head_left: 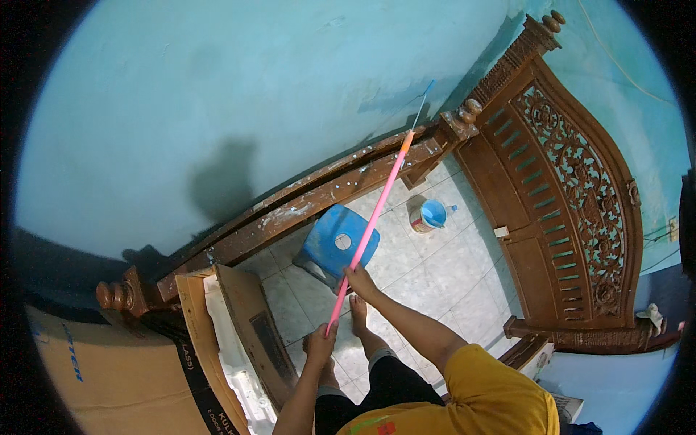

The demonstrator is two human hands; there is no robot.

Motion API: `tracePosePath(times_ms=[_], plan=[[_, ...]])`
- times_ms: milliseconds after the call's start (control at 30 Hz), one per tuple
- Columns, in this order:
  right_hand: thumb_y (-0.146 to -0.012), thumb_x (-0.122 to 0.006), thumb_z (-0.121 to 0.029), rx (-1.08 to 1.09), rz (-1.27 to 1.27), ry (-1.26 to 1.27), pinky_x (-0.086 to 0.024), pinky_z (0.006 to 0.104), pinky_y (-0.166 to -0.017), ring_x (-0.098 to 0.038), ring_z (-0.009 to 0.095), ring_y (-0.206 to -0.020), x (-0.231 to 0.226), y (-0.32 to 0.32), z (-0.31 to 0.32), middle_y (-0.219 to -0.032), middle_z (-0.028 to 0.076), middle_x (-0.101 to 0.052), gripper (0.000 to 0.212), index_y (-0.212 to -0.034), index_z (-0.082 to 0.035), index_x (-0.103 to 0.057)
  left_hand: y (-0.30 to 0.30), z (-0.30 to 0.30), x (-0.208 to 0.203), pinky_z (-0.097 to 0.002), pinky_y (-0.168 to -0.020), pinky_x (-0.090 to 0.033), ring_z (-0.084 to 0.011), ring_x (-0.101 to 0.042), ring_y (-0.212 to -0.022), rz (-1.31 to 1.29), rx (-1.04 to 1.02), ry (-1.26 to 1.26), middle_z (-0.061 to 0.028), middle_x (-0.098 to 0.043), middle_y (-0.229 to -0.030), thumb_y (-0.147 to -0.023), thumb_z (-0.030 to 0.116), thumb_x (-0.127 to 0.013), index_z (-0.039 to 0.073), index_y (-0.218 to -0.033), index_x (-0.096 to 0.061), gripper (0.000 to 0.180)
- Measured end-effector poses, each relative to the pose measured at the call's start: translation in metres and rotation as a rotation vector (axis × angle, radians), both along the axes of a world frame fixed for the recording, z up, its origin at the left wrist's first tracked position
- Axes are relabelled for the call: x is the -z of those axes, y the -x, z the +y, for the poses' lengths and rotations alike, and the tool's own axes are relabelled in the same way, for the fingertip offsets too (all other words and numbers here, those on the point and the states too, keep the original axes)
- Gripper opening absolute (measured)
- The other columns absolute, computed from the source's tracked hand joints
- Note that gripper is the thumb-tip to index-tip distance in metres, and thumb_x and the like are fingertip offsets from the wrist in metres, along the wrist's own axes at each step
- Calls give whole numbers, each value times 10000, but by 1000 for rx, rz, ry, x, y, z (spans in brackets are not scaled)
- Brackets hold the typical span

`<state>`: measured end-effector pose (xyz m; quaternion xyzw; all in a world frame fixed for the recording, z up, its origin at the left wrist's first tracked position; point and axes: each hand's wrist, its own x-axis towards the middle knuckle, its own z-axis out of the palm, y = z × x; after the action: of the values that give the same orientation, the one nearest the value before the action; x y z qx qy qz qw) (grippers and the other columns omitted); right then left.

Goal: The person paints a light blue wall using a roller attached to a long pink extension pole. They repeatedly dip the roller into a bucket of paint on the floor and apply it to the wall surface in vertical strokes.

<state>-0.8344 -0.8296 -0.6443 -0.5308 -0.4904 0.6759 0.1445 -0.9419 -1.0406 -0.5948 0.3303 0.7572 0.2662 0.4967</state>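
Observation:
Both my hands are closed round a long pink pole [380,199] with an orange end. My left hand [319,344] grips its lower end, and my right hand [361,283] holds it a little farther up. From the orange end a thin metal rod leads to a small blue paint roller [429,86] at the light blue wall [290,72], close to the corner. Darker, wet-looking blue shows on the wall beside the roller. A paint can [419,223] with light blue inside its rim stands on the floor, right of the pole.
A blue plastic stool [330,239] stands under the pole. Wooden bed rails [312,206] run along the wall, meeting a carved wooden headboard [580,210] at the right. Large cardboard boxes [116,370] fill the lower left. White floor tiles [449,275] lie around my feet.

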Motion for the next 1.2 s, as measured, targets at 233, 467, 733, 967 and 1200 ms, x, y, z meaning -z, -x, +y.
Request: tracePosePath(times_ms=[233,467,733,967,1200], plan=[[-1004,-483,-269,-178,24,62,-582,391,-495,-685,268,-646,48,40,-151,-798,175,-628,336,-1075,55,-427,36,-141,0,-421,-657,-476,-366,-637,-744,-40,-30,215,-208,-610,-750,-1001,360,-486,-22,-914,-600,408],[-1022,-486,-311,-270,139,323,-602,337,-519,-695,259,-703,-67,60,-278,-911,157,-626,429,-1197,48,-330,34,-333,-33,-304,-512,-413,-107,-494,-581,-761,-603,-127,9,-549,-741,-1042,190,-510,26,-1081,-616,199],[-1020,-462,-260,-277,116,389,-631,368,-525,-711,273,-764,-26,44,-251,-966,171,-632,341,-1198,14,-366,22,-308,-21,-320,-534,-414,-166,-519,-578,-404,-546,84,-38,-568,-710,-1044,328,-465,50,-949,-639,341],[-998,-433,-192,-209,193,284,-622,369,-522,-703,274,-733,-29,50,-183,-842,152,-630,214,-1092,-5,-391,35,-184,-50,-361,-583,-451,-208,-575,-617,-3,-162,256,-105,-587,-681,-1011,389,-503,6,-924,-639,415],[-1008,-443,-238,53,241,286,-578,401,-519,-690,285,-645,6,25,-53,-744,150,-636,234,-1047,-9,-410,25,-27,-62,-369,-579,-452,-213,-570,-602,-12,-55,160,-128,-576,-647,-984,433,-544,-15,-882,-634,468]])
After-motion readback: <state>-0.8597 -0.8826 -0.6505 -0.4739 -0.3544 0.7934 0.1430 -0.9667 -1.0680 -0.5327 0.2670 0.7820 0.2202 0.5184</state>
